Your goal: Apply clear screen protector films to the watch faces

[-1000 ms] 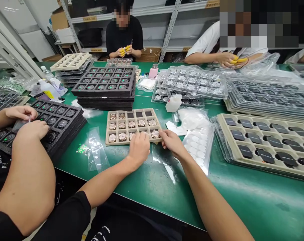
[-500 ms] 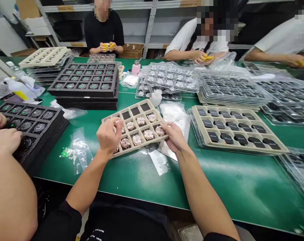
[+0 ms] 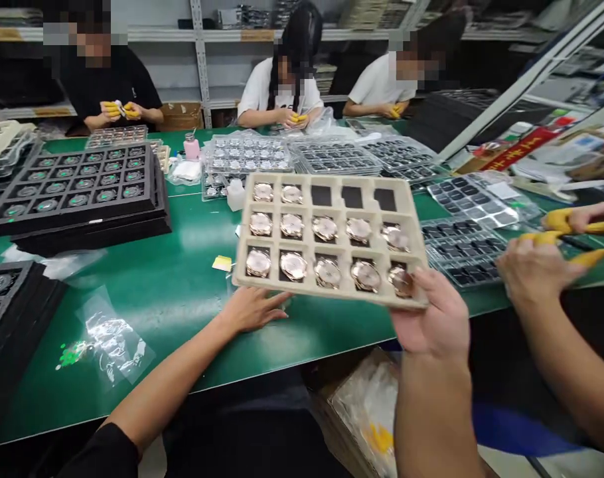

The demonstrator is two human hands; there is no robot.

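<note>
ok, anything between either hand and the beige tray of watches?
Nothing visible. The right hand grips the beige tray at its near right corner. The left hand is open by the tray's near left corner, over the green table, with nothing seen between; whether it touches the tray can't be told.

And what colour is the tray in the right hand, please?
The tray is beige, seen best in the head view.
</note>
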